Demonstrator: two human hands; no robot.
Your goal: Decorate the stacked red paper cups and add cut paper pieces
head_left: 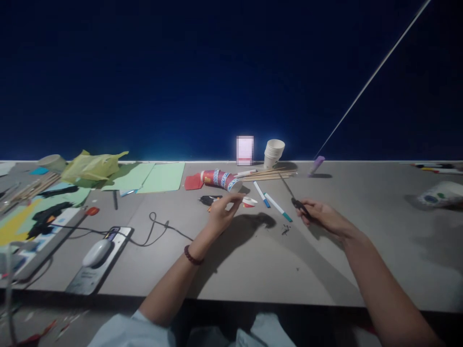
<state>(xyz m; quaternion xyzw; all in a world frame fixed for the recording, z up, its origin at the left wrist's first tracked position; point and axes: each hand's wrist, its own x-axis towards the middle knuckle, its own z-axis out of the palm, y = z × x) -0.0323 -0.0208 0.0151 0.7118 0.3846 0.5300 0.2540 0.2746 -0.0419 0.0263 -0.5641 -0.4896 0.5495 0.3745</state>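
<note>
Two hands (221,213) (321,215), two pens (261,194) (278,207) — one scissors (297,203).

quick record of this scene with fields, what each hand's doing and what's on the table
left hand: raised above the grey table beside a tape roll; grip unclear
right hand: holds scissors, blades pointing away
between hands: two markers
behind: patterned cup on its side, stacked paper cups, wooden sticks
far left: power strip, green paper
</note>
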